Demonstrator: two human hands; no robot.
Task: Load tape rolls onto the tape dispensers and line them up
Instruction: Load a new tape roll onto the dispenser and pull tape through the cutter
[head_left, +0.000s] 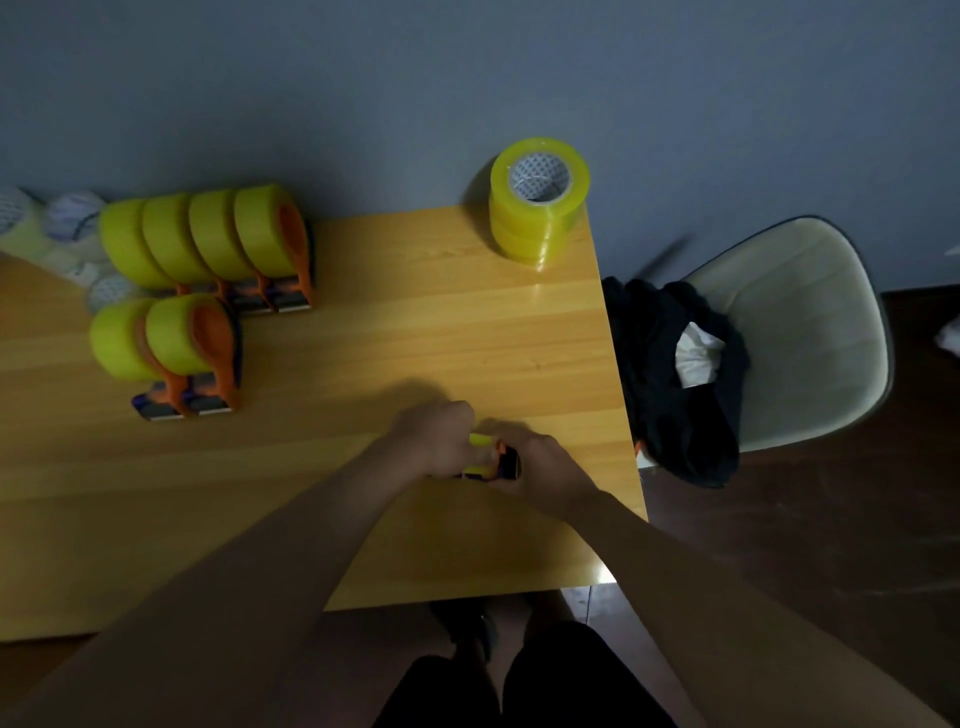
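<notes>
While on table (363, 519) | 2 grips, left hand (441, 436), right hand (540, 465), clasp tape dispenser (491, 460) between.

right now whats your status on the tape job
Left hand and right hand both grip one dispenser. Six loaded dispensers lined up left. Roll stack waiting. Nothing blocking.

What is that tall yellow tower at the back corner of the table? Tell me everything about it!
It is a stack of tape rolls, shiny see-through yellow, piled flat one on another; the number of rolls is hard to tell. The top roll shows a hollow white cardboard core with small dark printing inside. The stack stands upright, close to the far right corner of the wooden table, near the grey wall. No hand touches it; only the table is under it.
</notes>
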